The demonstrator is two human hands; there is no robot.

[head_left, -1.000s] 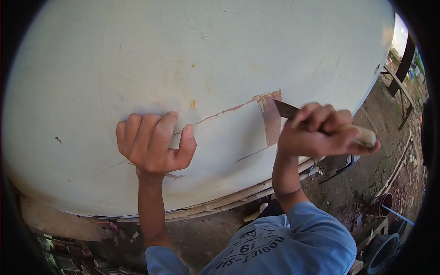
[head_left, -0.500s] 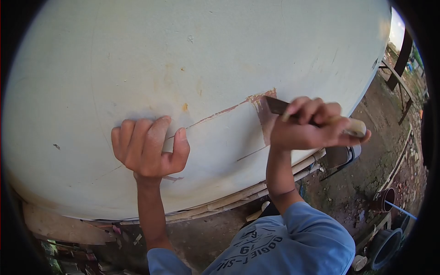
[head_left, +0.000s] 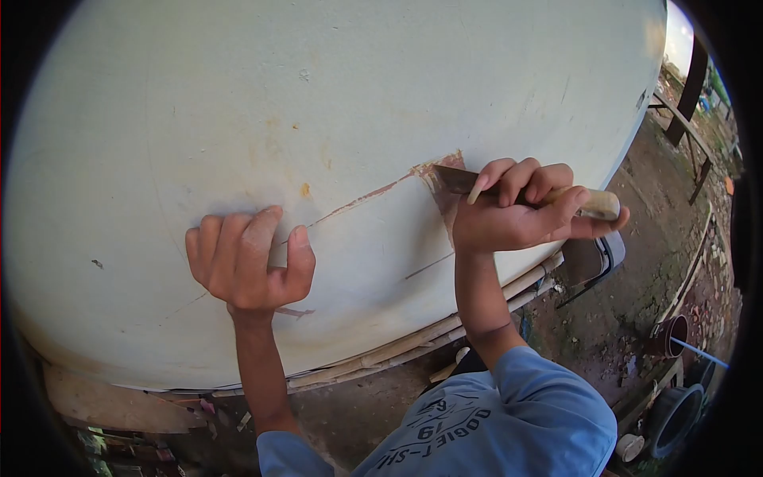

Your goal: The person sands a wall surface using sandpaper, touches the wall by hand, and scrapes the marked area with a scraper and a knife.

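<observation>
off-white paint covers the large curved shell [head_left: 358,103], which fills most of the view. the left hand [head_left: 250,258] touches it, left of centre toward eight o'clock, in a loose grip with fingers half bent and thumb apart; it seems placed for balance, and no object shows in it. between two and three o'clock from it, the right hand [head_left: 517,226] has its grip closed around a flat-bladed tool [head_left: 459,180]. its handle [head_left: 602,204] points to three o'clock, and its blade overlaps the brown patch [head_left: 448,211], probably held low for control; whether it touches, i cannot tell. toward twelve o'clock the shell offers wide room. its right edge is near the handle, and bamboo poles [head_left: 381,352] border it toward six o'clock.
</observation>
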